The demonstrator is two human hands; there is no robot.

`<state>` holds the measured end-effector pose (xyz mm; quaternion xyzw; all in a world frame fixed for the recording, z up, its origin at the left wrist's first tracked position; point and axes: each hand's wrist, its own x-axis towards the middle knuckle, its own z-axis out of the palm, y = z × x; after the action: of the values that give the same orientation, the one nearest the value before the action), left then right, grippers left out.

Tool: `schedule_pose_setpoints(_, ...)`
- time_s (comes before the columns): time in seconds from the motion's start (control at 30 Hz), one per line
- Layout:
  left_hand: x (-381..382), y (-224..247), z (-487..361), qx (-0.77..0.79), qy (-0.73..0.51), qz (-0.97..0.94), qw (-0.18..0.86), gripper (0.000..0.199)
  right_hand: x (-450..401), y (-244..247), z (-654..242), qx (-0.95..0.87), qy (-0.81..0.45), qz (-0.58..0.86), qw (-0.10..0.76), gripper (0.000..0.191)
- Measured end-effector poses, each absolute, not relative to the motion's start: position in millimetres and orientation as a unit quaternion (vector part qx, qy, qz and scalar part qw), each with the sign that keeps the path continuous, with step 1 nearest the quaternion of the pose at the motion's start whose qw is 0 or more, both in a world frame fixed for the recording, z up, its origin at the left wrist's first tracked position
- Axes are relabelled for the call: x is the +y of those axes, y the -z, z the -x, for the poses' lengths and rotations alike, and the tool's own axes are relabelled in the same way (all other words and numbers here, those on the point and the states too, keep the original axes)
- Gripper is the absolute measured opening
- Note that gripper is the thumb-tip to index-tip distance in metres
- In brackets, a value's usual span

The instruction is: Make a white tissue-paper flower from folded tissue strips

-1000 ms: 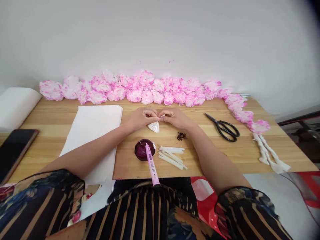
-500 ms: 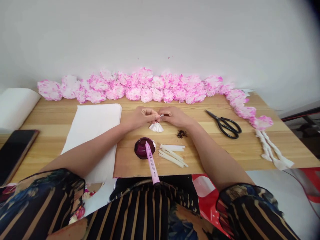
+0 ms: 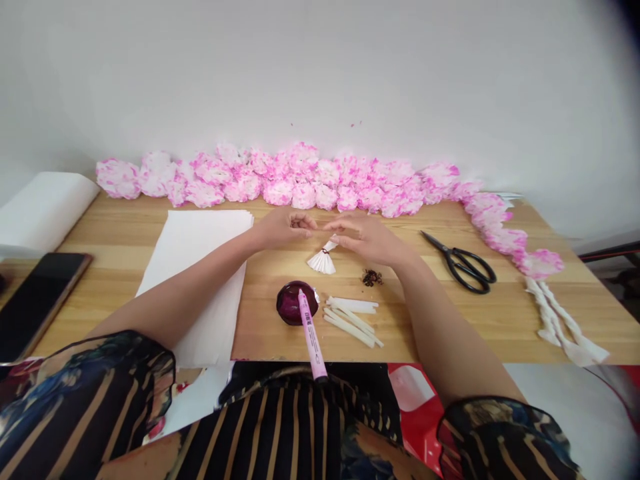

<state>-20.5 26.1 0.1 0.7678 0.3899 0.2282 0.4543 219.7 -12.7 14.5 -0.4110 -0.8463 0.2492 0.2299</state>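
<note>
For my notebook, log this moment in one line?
left hand: open; right hand: at paper fan, narrow end; fan: tied; scissors: on table

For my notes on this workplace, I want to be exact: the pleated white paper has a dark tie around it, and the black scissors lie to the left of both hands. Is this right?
The side is wrong: the head view shows the black scissors to the right of both the left hand and right hand. The pleated white paper does have a dark tie.

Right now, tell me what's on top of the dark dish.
A pink whiteboard marker slants over the dark dish; purple shows around it; what the marker covers is hidden.
</note>
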Motion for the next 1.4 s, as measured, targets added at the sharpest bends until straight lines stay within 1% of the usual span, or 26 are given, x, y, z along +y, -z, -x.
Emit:
schedule_pose_setpoints(0.13,25,5,16,0.383,-0.279,-0.732,0.489,0.035,-21,-27,-218,-0.828,-0.309,0.437,0.167,0.022)
schedule_pose_setpoints(0.27,16,6,7,0.335,-0.321,-0.710,0.530,0.044,-22,-27,-214,-0.838,-0.314,0.424,0.137,0.019)
schedule_pose_setpoints(0.37,8,4,0,0.328,-0.312,-0.719,0.527,0.054,-21,-20,-209,-0.853,-0.291,0.409,0.142,0.014)
schedule_pose_setpoints(0.5,-1,2,-8,0.353,-0.300,-0.738,0.490,0.071,-20,-9,-204,-0.865,-0.250,0.401,0.169,0.028)
schedule_pose_setpoints(0.53,-3,2,-10,0.352,-0.300,-0.742,0.485,0.075,-20,-7,-204,-0.866,-0.241,0.404,0.170,0.028)
schedule_pose_setpoints(0.63,-9,3,-16,0.344,-0.285,-0.758,0.475,0.083,-20,-4,-203,-0.857,-0.242,0.423,0.167,0.020)
schedule_pose_setpoints(0.77,-12,5,-19,0.347,-0.265,-0.787,0.435,0.081,-20,-4,-202,-0.831,-0.266,0.449,0.192,0.017)
schedule_pose_setpoints(0.97,-7,3,-13,0.374,-0.257,-0.829,0.327,0.069,-20,-6,-202,-0.828,-0.237,0.459,0.218,0.015)
schedule_pose_setpoints(1.07,-7,1,-10,0.376,-0.257,-0.839,0.296,0.067,-21,-10,-202,-0.827,-0.230,0.461,0.226,0.016)
schedule_pose_setpoints(1.13,-8,0,-10,0.366,-0.271,-0.839,0.299,0.069,-22,-13,-201,-0.826,-0.224,0.463,0.232,0.016)
schedule_pose_setpoints(1.27,-9,4,-11,0.324,-0.305,-0.828,0.341,0.076,-23,-14,-200,-0.829,-0.209,0.460,0.241,0.018)
schedule_pose_setpoints(1.4,-6,10,-12,0.300,-0.319,-0.832,0.339,0.066,-22,-11,-200,-0.831,-0.209,0.457,0.238,0.017)
